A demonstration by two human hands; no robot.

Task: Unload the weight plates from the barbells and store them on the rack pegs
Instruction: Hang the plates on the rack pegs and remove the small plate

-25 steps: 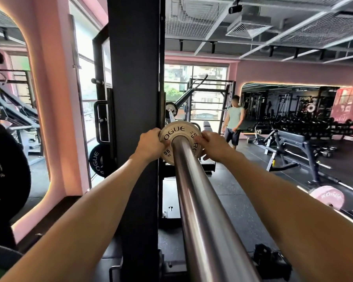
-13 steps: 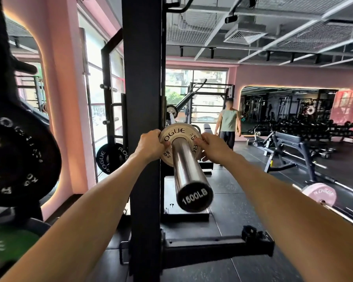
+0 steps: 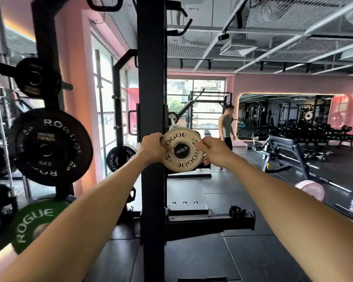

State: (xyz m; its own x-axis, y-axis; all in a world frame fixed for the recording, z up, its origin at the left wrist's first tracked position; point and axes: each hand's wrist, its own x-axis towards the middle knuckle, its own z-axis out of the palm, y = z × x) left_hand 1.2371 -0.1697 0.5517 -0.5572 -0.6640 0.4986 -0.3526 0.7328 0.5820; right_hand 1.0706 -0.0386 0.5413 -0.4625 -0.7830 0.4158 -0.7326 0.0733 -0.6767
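A small cream 0.5 kg weight plate [image 3: 182,167] sits at the very tip of the barbell sleeve, whose black end cap [image 3: 181,151] marked 1500LB fills the plate's hole. My left hand [image 3: 152,147] grips the plate's left rim and my right hand [image 3: 212,150] grips its right rim. The bar behind the plate is hidden. On the left, the storage pegs carry a black 5 kg plate [image 3: 49,147], a smaller black plate [image 3: 36,78] above it and a green plate [image 3: 35,218] below.
A black rack upright [image 3: 152,88] stands just left of the plate, with a black spotter arm [image 3: 210,221] low to its right. A person [image 3: 226,127] stands beyond. A pink plate [image 3: 311,190] lies on the floor right, near a bench [image 3: 283,145] and dumbbell racks.
The cream plate has slid along the sleeve toward me, from deep on the bar to its very end. The view has pulled back and the stored plates on the left came into sight.
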